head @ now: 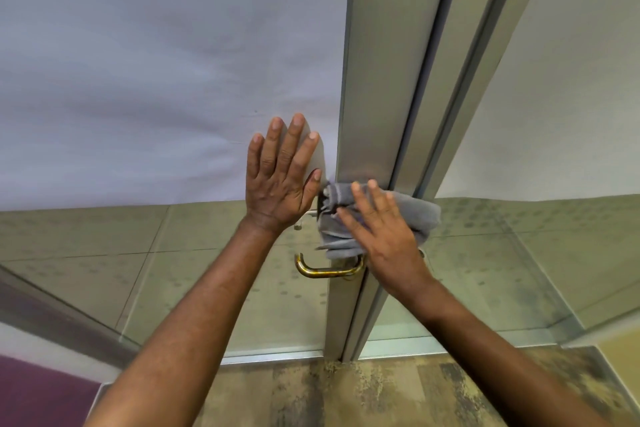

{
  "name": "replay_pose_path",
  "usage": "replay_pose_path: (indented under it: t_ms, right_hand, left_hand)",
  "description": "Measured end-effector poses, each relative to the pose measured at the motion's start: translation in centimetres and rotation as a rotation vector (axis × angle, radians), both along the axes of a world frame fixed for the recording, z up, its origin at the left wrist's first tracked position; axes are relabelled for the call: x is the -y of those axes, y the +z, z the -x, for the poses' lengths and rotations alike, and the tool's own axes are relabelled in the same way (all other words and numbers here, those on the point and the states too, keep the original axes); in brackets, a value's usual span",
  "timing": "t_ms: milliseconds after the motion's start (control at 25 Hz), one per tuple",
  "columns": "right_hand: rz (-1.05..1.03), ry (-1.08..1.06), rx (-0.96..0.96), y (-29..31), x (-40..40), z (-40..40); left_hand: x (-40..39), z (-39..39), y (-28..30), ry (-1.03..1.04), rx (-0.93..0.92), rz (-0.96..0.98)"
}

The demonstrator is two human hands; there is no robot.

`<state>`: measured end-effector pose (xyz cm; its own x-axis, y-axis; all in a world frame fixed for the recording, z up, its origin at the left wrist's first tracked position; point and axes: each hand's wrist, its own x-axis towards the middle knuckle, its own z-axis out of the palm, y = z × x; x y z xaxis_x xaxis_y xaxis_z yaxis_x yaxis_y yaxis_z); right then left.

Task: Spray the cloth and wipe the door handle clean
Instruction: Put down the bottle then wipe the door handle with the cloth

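Observation:
A brass-coloured curved door handle (325, 270) sticks out from the metal door frame (377, 97), low in the view. Just above it, my right hand (381, 236) presses a folded grey cloth (420, 215) against the frame with its fingers spread flat. The cloth bunches around a dark fitting (325, 198) at the frame's left edge and hangs down to the handle's right end. My left hand (280, 177) lies flat on the frosted glass panel (156, 80) beside the frame, fingers apart and holding nothing. No spray bottle is in view.
The door's lower part is clear glass, showing a tiled floor (138, 253) beyond. A second metal upright (485, 62) stands to the right. Patterned carpet (346, 392) lies below, with a purple patch (41, 388) at the bottom left.

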<state>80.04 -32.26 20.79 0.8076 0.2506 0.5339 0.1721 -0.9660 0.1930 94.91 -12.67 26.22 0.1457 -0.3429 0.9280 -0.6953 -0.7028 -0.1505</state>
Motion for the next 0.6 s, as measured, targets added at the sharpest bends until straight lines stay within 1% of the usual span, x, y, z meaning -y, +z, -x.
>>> replay_pose_path:
  t_ms: [80, 160, 320, 400, 520, 600]
  right_hand:
    - [0.161, 0.05, -0.061, -1.6, -0.7, 0.1]
    - [0.272, 0.071, -0.089, -3.2, 0.3, 0.7]
    - [0.348, 0.005, -0.091, -4.6, 4.1, 2.9]
    - [0.29, -0.095, -0.022, -4.3, 5.0, 3.8]
    - [0.007, -0.215, 0.165, -1.6, 3.6, 2.6]
    - [-0.118, -0.218, 0.231, 0.0, 2.1, 0.9]
  left_hand:
    - [0.0, -0.1, -0.1, 0.002, 0.007, 0.005]
    - [0.1, -0.1, -0.1, -0.004, 0.006, -0.002]
    - [0.0, 0.0, 0.1, 0.011, -0.005, -0.029]
    - [0.0, 0.0, 0.0, 0.012, -0.009, -0.029]
    - [0.0, -0.1, -0.1, 0.019, -0.006, -0.021]
    - [0.0, -0.2, -0.2, 0.024, -0.009, -0.011]
